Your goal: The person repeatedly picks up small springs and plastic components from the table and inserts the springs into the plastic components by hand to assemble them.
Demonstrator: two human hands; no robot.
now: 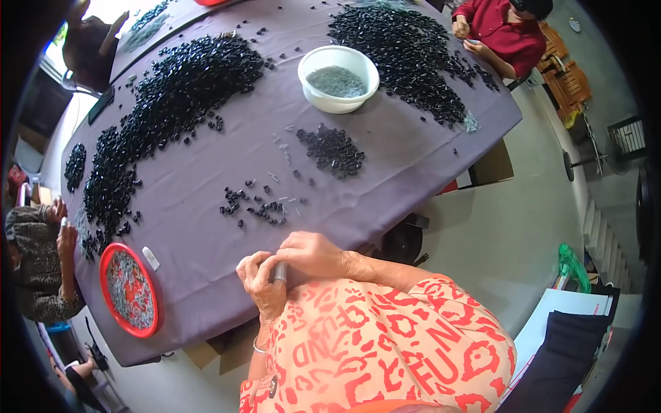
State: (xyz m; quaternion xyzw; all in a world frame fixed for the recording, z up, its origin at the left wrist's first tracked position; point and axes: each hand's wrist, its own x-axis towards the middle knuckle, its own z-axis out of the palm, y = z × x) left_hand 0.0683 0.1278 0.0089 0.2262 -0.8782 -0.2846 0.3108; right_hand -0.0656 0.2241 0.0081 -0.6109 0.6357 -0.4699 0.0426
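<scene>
My left hand (261, 282) and my right hand (313, 255) meet at the table's near edge, in front of my patterned top. The fingers of both are bent and pinched together. Whatever sits between the fingertips is hidden or too small to make out. A grey wrap (280, 271) shows on a finger of the left hand. Just beyond the hands lies a loose scatter of small black pieces (265, 215), with a few thin clear sticks (274, 177) among and behind them. Farther right is a compact pile of dark pieces (332, 150).
A white bowl (311, 98) of clear small parts stands beyond the pile. Large black heaps lie at left (200, 76) and right (406, 55). A red round tray (157, 310) of clear parts and a white piece (151, 258) are at left. People sit around the purple-covered table (206, 268).
</scene>
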